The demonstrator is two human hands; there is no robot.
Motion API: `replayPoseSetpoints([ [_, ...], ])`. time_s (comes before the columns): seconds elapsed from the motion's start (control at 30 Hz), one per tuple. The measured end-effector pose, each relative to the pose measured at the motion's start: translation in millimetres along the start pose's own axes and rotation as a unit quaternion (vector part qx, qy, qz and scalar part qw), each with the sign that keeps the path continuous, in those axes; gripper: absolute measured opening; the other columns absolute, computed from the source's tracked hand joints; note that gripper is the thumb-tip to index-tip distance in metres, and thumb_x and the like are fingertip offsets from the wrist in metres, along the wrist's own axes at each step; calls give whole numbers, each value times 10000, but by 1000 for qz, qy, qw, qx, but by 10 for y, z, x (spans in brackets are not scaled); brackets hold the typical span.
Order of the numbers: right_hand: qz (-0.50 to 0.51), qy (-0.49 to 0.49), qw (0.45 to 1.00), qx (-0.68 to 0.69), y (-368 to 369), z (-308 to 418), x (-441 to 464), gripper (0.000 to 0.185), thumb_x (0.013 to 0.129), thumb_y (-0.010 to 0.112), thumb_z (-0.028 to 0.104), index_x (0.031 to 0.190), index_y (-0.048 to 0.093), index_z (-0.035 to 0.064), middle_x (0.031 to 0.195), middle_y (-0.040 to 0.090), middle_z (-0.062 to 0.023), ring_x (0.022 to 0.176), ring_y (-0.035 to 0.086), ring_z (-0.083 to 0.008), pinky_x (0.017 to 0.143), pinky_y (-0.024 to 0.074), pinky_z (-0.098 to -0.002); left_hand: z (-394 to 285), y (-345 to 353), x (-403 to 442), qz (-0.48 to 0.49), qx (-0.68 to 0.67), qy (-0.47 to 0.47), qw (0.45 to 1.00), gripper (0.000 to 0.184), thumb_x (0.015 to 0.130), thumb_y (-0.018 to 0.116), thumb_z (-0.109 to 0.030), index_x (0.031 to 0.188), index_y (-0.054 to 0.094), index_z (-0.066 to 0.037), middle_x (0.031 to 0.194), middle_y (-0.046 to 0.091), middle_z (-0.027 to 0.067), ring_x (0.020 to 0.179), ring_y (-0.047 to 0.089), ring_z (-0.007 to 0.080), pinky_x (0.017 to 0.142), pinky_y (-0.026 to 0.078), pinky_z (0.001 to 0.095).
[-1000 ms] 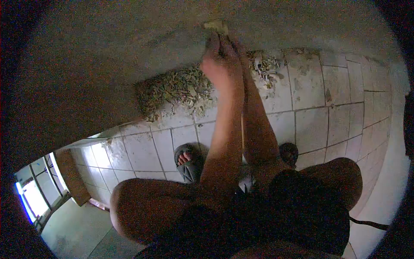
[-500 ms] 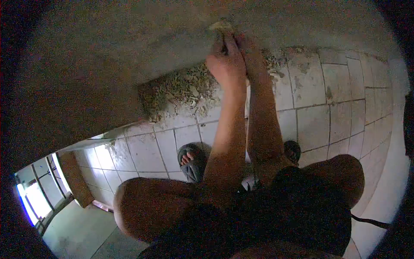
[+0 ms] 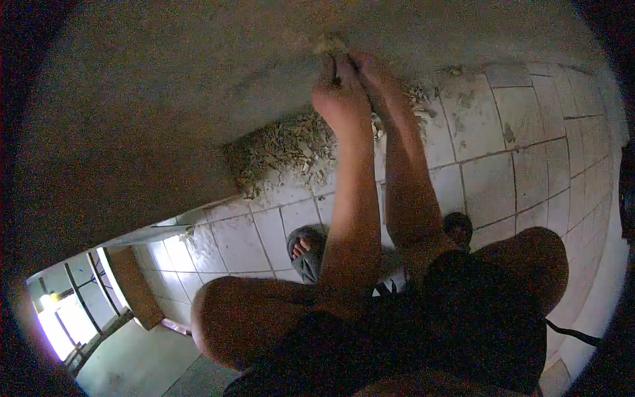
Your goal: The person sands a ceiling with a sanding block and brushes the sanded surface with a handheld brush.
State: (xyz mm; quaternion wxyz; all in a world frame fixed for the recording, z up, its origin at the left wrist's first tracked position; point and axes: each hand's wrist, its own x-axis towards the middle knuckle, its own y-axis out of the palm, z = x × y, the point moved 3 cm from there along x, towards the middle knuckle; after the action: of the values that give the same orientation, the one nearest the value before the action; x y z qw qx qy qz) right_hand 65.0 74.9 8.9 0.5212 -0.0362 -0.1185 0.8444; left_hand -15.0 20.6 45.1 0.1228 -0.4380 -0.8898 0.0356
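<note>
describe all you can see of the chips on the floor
The chips are small, flat, jagged, tan to grey-brown flakes; their material is unclear. They lie loose, densely heaped along the foot of the wall and thinning out over the white tiles. The arms partly hide the middle; a smaller patch shows on the right.

The left forearm (image 3: 357,192) and right forearm (image 3: 411,178) reach forward nearly side by side between the bent, spread knees (image 3: 218,311). The left hand (image 3: 340,96), fingers bent, is close beside the right hand (image 3: 376,76), partly hidden; dimness obscures the fingertips of both hands.
</note>
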Motion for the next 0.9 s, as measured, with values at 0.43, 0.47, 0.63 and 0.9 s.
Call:
replayPoseSetpoints([
  [0.43,-91,-102,699,-702,881,602,-103,557,993,491,403,1333,541,-35,1350,575,-170,1280,517,-357,1093,404,-435,234,-150,53,-38,201,135,970,323,899,622,-163,1200,678,-60,1212,644,216,1097,633,380,922,515,428],
  [0.47,-86,-105,675,-725,788,750,-128,541,998,483,383,1330,542,-41,1344,579,-173,1272,527,-346,1089,409,-432,229,-148,54,-36,201,137,969,323,899,622,-163,1200,678,-60,1212,644,216,1097,633,380,922,515,428],
  [0.63,-122,-118,654,-737,594,733,-83,484,991,469,311,1313,543,-44,1308,589,-197,1227,551,-351,1064,424,-442,-107,19,114,-21,187,320,929,415,863,625,-121,1278,631,-123,1277,609,203,1164,576,395,967,483,472],
  [0.9,-293,-154,789,-517,242,281,-28,427,943,473,227,1284,545,-18,1243,596,-241,1147,566,-426,1018,441,-486,-414,427,-16,48,223,289,930,403,858,634,-138,1257,628,-81,1193,644,212,1080,599,426,935,485,499],
])
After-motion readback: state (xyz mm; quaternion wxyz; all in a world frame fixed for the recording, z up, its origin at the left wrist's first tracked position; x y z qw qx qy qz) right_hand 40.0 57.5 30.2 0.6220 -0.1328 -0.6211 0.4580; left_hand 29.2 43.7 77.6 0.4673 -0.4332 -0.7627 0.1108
